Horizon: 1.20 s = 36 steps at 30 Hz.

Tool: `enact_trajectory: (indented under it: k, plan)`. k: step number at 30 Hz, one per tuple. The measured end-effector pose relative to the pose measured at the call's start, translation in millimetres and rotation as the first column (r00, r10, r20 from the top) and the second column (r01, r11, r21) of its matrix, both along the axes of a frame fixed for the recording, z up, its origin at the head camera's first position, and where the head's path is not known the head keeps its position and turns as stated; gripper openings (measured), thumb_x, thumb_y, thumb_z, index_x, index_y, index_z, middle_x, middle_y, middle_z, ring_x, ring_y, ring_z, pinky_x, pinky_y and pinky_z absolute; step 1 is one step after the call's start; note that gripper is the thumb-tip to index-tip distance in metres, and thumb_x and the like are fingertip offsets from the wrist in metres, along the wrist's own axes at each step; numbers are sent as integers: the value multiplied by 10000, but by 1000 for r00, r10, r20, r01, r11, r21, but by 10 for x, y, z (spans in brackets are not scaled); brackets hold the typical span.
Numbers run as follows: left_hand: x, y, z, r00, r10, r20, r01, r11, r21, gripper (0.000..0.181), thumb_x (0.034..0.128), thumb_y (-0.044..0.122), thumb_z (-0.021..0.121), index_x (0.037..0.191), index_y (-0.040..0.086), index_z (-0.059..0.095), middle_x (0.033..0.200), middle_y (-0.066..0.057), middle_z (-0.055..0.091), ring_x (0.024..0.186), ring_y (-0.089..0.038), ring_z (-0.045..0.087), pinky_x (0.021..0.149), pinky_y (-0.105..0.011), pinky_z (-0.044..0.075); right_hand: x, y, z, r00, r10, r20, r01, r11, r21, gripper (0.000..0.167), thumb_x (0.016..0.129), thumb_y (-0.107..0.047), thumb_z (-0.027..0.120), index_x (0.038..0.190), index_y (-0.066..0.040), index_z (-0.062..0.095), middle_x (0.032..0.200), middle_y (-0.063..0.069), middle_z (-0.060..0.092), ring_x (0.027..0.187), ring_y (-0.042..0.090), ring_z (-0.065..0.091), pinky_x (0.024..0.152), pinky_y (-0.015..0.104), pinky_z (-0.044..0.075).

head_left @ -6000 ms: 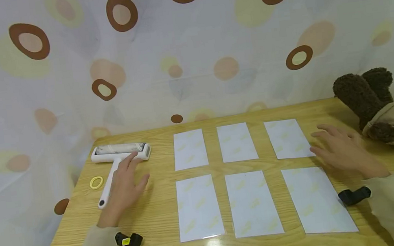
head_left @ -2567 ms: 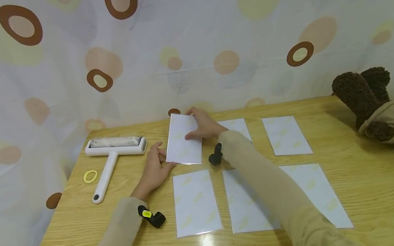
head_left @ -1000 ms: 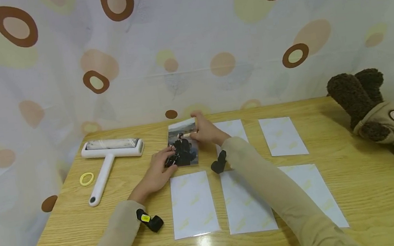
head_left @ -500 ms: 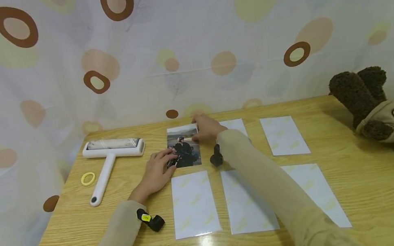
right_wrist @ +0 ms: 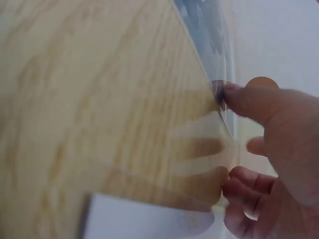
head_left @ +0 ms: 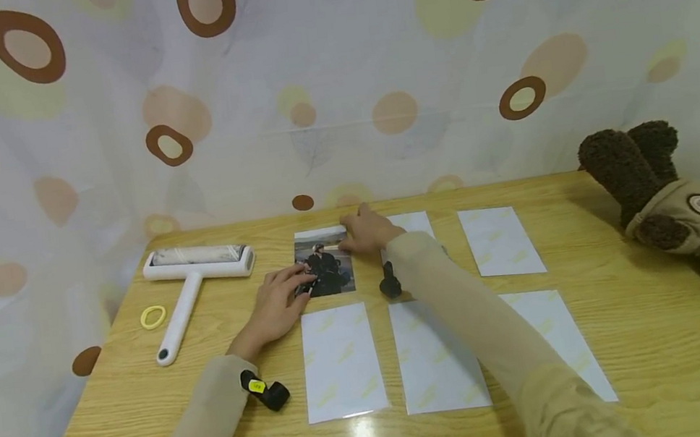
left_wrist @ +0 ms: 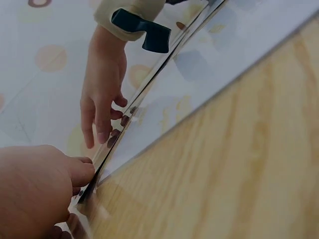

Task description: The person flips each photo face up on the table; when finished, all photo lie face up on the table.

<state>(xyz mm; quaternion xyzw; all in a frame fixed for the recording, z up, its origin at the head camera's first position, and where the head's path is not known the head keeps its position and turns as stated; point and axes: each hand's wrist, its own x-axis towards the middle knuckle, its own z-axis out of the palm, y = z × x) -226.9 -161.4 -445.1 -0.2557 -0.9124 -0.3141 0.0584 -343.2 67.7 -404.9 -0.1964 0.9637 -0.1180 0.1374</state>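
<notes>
A glossy photo print of a person in dark clothes and a helmet lies picture side up in the back-left place among white-backed cards. My left hand rests at its lower-left corner, fingers spread over that edge. At the upper-right side is my right hand. Its thumb touches the print's edge in the right wrist view, the other fingers apart from the thumb. The left wrist view shows the print edge-on, with the right hand's fingers extended downward. Part of the print is hidden under the left fingers.
White cards with faint yellow marks, such as the front-left card and back-right card, lie in two rows. Left are a white lint roller and a yellow ring. A brown plush toy lies right. A patterned curtain hangs behind.
The back-left card was lifted and turned from its white back to its picture side, then lowered flat. Over the last half second both hands have shifted only slightly; the right fingers have loosened.
</notes>
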Motion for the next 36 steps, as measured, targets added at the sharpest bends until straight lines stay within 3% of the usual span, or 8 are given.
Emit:
enact_trajectory:
  k: [6, 10, 16, 21, 27, 31, 36]
  plan:
    - [13, -4, 55, 999, -8, 39, 7, 999, 44, 415, 948, 54, 540, 1361, 29, 517, 1484, -207, 394, 1329, -424, 375, 1076, -616, 271, 60, 146, 37, 998, 58, 31, -52, 986, -161, 650, 990, -280, 467, 1518, -24, 186, 1527, 296, 175, 1351, 402, 365, 1075, 498, 367]
    - [25, 47, 127, 999, -22, 32, 20, 999, 47, 423, 939, 51, 549, 1358, 11, 506, 1495, -212, 376, 1358, -429, 351, 1098, -606, 260, 129, 389, 105, 998, 62, 29, -56, 982, -182, 632, 987, -235, 489, 1499, 13, 217, 1497, 290, 222, 1330, 390, 386, 1057, 497, 382]
    - [10, 190, 215, 998, -56, 24, 56, 998, 9, 405, 939, 109, 581, 1334, 35, 534, 1497, -195, 380, 1378, -408, 333, 1087, -625, 264, 103, 823, 139, 1000, 22, 22, -16, 971, -239, 609, 982, -224, 514, 1472, 36, 263, 1406, 272, 310, 1262, 375, 414, 993, 495, 416]
    - [-72, 460, 281, 994, -106, 29, 106, 994, 0, 409, 933, 125, 590, 1328, 28, 544, 1489, -197, 393, 1379, -407, 338, 1084, -642, 257, 46, 1130, 150, 1000, 21, -5, -21, 970, -240, 612, 963, -221, 552, 1441, 71, 307, 1339, 308, 363, 1214, 408, 420, 971, 514, 417]
    - [-151, 903, 405, 982, -186, 35, 187, 981, -47, 361, 941, 119, 574, 1288, 20, 565, 1459, -166, 448, 1365, -366, 382, 1105, -577, 286, 29, 1367, 113, 999, -36, 35, 43, 972, -230, 729, 942, -307, 604, 1469, 56, 255, 1352, 316, 381, 1259, 430, 392, 1023, 546, 381]
    - [-205, 1103, 466, 968, -218, 124, 232, 967, -108, 368, 943, 108, 568, 1298, 14, 558, 1464, -146, 448, 1388, -321, 365, 1142, -483, 280, 8, 1423, 69, 997, -39, 59, 51, 976, -210, 781, 911, -376, 646, 1466, 43, 291, 1358, 286, 417, 1263, 405, 380, 1045, 527, 360]
    - [-282, 1309, 480, 949, -218, 228, 267, 939, -215, 385, 947, 140, 566, 1315, 27, 555, 1486, -111, 427, 1411, -287, 328, 1158, -446, 261, 17, 1501, 34, 997, -23, 68, 37, 975, -220, 795, 836, -359, 742, 1429, 24, 377, 1411, 264, 369, 1303, 399, 335, 1084, 532, 317]
